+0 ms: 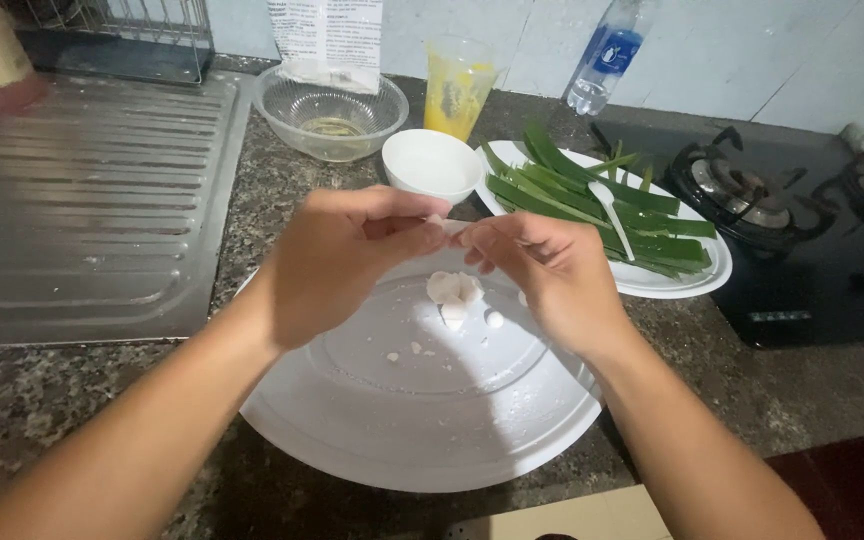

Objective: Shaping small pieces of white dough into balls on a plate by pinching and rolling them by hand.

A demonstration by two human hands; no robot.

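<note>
I held my left hand (pixel 337 262) and right hand (pixel 542 270) together above the big white plate (pixel 422 420), fingertips pinched on a small bit of white dough (pixel 444 222). More white dough pieces (pixel 454 292) lay on the plate just below, near the tray of green leaves (pixel 642 225).

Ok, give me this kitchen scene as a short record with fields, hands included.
left hand: pinching a small white piece with the right hand, above the tray
tray: round, white, with dough bits
plate: green leaves, white spoon
bowl: white, behind the hands
glass bowl: near the drainer
stove: right
</note>
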